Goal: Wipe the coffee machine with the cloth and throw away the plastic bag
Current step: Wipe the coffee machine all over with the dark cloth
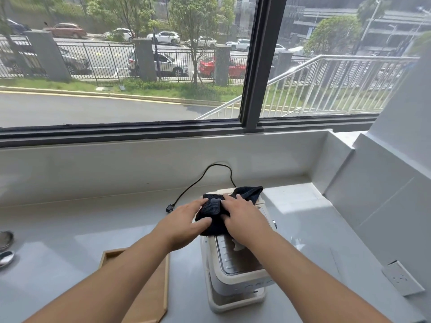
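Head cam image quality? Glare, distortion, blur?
Head view: hard daylight through the window; bright glare patch on the counter right of the coffee machine; wide-angle bows its frame; left hand and right hand slightly soft; cloth near-black, little detail.

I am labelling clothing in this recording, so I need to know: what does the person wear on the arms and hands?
Nothing that shows. The left forearm and the right forearm are bare to the picture's lower edge, with no sleeve in view. The left hand and the right hand have no gloves, and no ring, watch or bracelet is visible.
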